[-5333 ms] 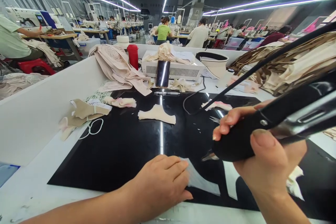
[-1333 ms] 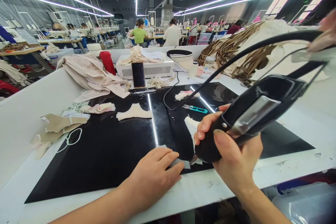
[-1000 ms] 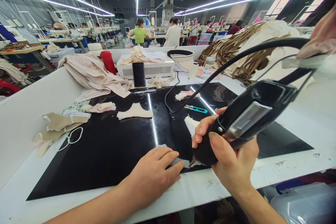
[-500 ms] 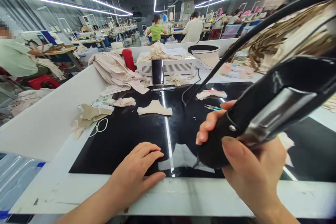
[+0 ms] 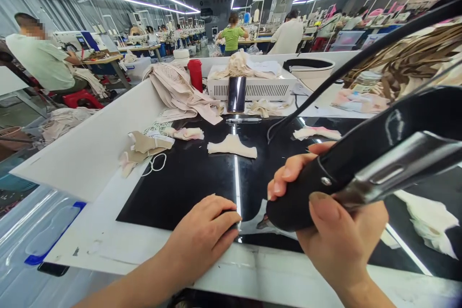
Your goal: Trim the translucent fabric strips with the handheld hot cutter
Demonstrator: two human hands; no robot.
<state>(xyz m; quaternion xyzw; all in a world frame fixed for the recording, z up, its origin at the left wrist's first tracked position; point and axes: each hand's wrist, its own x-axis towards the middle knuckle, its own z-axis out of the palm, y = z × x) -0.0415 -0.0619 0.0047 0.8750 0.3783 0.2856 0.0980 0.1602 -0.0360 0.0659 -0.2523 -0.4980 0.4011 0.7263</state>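
My right hand (image 5: 335, 231) is wrapped around a bulky black corded hand tool (image 5: 361, 168) with a silver metal plate on its side. Its rounded lower end hangs over a thin, translucent grey-white fabric piece (image 5: 252, 226) near the front of the black mat (image 5: 202, 187), hiding much of that piece. At the piece's left tip is my left hand (image 5: 205, 231), thumb and fingers closed together on it. Farther back on the mat lies a cream fabric cutout (image 5: 233, 147) with a raised middle. White fabric scraps (image 5: 429, 219) lie to the right of my right hand.
Behind the mat stand a phone (image 5: 236, 94), a white vented box (image 5: 252, 89) and a red cylinder (image 5: 195, 75). Beige fabric (image 5: 180, 89) is heaped at left. A black cable (image 5: 342, 70) arches over the right side. A white panel (image 5: 90, 151) borders the left. People sit at machines beyond.
My view has swung left, so the table contents appear farther right. My left hand's fingers have closed at the translucent piece's left tip. My right hand still holds the black tool over it.
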